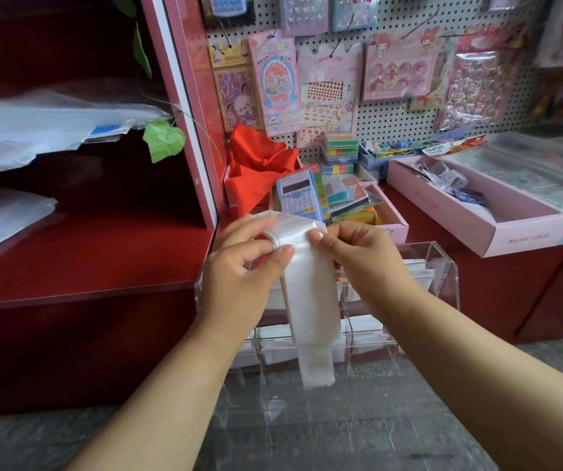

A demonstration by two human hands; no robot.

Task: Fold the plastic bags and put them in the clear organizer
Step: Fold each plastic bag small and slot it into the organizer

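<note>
Plastic bag [310, 294] pinched at rolled top by left hand [242, 266] and right hand [358, 256] — hanging strip above clear organizer [443, 266].

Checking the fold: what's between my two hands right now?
In the head view, the rolled top of the plastic bag spans between left hand and right hand; both pinch it.

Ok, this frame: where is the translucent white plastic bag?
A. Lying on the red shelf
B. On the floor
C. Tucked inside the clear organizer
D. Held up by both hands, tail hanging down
D: left hand and right hand pinch the translucent white plastic bag's top above the clear acrylic organizer.
</note>
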